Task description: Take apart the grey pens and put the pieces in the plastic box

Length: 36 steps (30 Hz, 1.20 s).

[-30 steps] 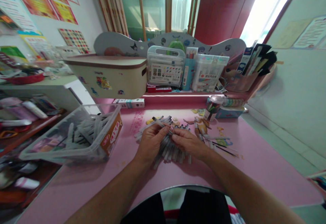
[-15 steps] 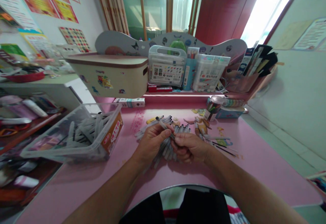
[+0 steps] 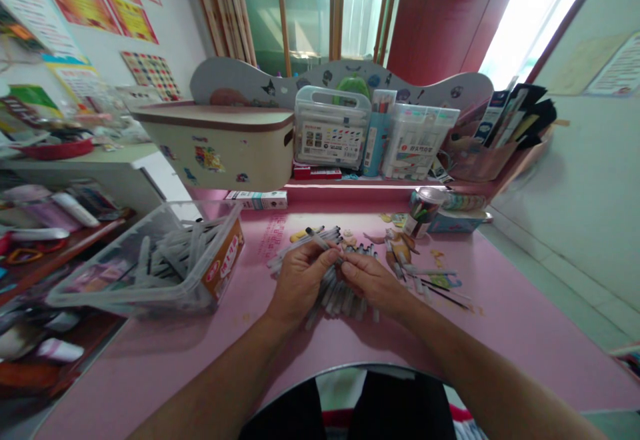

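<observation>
My left hand [image 3: 303, 279] is closed around a slim grey-white marker pen [image 3: 317, 237], whose dark end points up and away from me. My right hand [image 3: 373, 281] meets it at the pen's near end, thumb and fingers pinched together there. Beneath both hands lies a pile of similar marker pens [image 3: 343, 300] on the pink desk, partly hidden by my fingers. Another bunch of pens [image 3: 327, 233] with dark tips rests just beyond my left hand.
A clear plastic bin [image 3: 185, 300] holding more pens stands at the left. Thin brushes [image 3: 447, 293] lie to the right near a clear jar [image 3: 423, 212]. On the shelf behind are a cream box [image 3: 225, 153], a marker case [image 3: 330, 137] and a pen holder [image 3: 480, 160].
My right hand's lower fingers have shifted, showing more of the pen pile beneath. Both hands stay together on the marker pen. The view has moved slightly.
</observation>
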Each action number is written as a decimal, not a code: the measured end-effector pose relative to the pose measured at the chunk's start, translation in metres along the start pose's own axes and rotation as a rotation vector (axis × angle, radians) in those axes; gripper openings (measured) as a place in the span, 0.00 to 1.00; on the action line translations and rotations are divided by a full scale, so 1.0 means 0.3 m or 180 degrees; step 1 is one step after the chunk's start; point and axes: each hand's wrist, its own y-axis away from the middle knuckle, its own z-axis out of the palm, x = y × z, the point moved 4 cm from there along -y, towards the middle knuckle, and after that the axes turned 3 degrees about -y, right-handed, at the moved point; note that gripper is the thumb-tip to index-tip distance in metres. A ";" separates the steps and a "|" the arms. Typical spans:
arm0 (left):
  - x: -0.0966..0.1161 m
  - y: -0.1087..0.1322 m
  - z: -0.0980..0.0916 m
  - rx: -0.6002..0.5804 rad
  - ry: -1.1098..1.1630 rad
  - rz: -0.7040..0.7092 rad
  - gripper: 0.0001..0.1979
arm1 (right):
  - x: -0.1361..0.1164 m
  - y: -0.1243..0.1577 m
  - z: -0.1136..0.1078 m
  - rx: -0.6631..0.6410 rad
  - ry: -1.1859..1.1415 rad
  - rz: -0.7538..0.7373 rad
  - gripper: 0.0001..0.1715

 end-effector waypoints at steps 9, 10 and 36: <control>-0.003 0.005 0.006 0.0002 0.0344 -0.0056 0.05 | -0.024 -0.001 0.007 0.0071 -0.0003 -0.0031 0.20; -0.002 0.005 0.007 -0.0015 0.0373 -0.0049 0.05 | -0.026 -0.001 0.007 0.0091 0.0052 -0.0036 0.20; -0.050 0.002 0.051 -0.1166 0.1939 -0.1313 0.07 | -0.008 -0.012 -0.074 0.0650 -0.0793 0.0571 0.28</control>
